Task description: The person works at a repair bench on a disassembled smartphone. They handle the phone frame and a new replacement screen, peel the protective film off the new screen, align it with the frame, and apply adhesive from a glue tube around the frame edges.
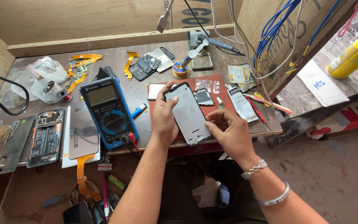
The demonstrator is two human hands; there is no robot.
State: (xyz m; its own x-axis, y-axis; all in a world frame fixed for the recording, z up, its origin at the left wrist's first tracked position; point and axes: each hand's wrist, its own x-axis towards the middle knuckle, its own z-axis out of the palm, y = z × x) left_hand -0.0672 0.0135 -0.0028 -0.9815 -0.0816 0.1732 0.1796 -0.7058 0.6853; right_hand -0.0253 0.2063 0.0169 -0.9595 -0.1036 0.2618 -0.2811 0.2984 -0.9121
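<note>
Above the red mat [224,83] on the cluttered workbench [121,58], the left hand [163,120] clasped the grey phone frame [188,114] along its left edge while the right hand [228,130] pinched its lower right edge, beside a blue multimeter [108,110].

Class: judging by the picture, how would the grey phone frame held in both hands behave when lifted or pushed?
The phone frame looks thin and flat, so probably light and slightly bendable. Its smooth face may slide easily. The left hand and right hand grip its edges, suggesting care.
</note>
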